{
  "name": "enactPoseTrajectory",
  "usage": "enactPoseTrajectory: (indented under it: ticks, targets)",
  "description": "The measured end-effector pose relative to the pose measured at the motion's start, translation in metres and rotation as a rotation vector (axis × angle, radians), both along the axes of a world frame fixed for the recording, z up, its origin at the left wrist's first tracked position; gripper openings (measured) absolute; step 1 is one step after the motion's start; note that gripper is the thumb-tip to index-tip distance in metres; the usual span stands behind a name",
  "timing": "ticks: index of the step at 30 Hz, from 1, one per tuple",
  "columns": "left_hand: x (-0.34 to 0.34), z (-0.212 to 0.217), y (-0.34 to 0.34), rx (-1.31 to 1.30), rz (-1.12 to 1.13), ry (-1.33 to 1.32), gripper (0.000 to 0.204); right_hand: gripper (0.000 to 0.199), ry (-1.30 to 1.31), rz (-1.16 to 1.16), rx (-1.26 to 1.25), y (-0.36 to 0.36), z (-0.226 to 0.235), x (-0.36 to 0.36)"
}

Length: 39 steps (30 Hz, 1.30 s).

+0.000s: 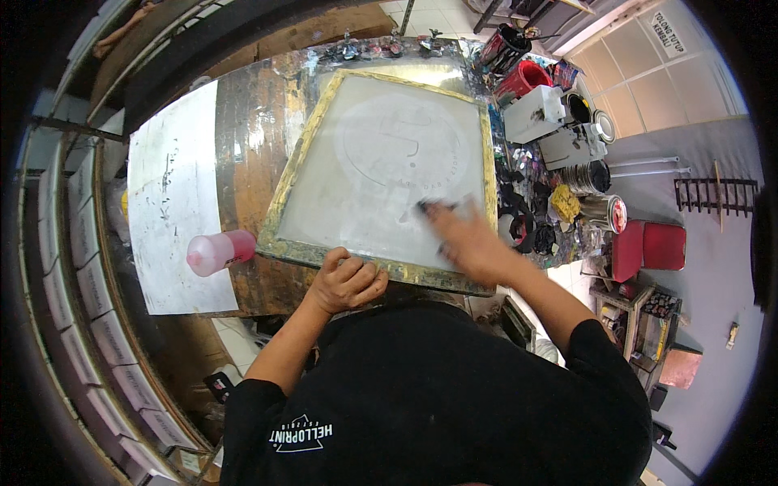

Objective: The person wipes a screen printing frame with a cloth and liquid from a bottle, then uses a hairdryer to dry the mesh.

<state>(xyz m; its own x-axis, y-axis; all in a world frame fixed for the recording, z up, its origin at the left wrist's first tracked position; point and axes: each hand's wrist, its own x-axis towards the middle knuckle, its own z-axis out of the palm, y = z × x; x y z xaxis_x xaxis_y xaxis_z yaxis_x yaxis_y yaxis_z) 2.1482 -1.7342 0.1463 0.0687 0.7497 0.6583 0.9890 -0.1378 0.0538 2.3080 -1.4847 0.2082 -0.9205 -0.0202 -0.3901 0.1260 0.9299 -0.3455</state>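
A printing screen (381, 162) with grey mesh and a worn, yellow-stained frame lies tilted across the workbench. Faint round artwork shows in its mesh. My left hand (348, 281) is closed on the frame's near edge, left of the middle, its fingers curled over the rim. Over the lower right of the mesh, my right hand (470, 239) is smeared by motion. Something small and dark shows under its fingers, too blurred to name. Left of the frame's near corner, a squeeze bottle (220, 252) with pink liquid lies close to the frame.
A white sheet (180, 202) covers the bench's left part. Ink-stained cans, a red tub (525, 79), white containers (535, 113) and a yellow sponge-like lump (565, 202) crowd the right side. A red chair (648, 247) stands beyond. Shelves (89, 283) line the left.
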Motion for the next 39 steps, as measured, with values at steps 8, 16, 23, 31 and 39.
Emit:
enactPoseTrajectory:
  ticks: [8,16,23,31,39]
  targets:
    - [-0.001,-0.007,-0.002,-0.005,-0.052,-0.043,0.022,0.059,0.056,-0.164,0.039,0.047,-0.039,-0.041]
    - [-0.001,0.001,-0.002,-0.033,-0.043,-0.033,0.023,0.048,-0.084,-0.280,0.247,0.069,-0.044,-0.072]
    - [-0.003,-0.004,-0.002,0.012,-0.040,0.004,0.021,0.054,0.110,0.274,-0.340,-0.028,-0.019,-0.080]
    - [-0.004,0.009,0.006,0.076,-0.051,0.008,0.020,0.063,-0.070,-0.405,0.145,0.163,-0.116,-0.081]
    - [-0.011,0.007,-0.001,0.052,-0.093,0.084,0.018,0.061,0.214,0.256,-0.190,-0.039,-0.044,-0.181]
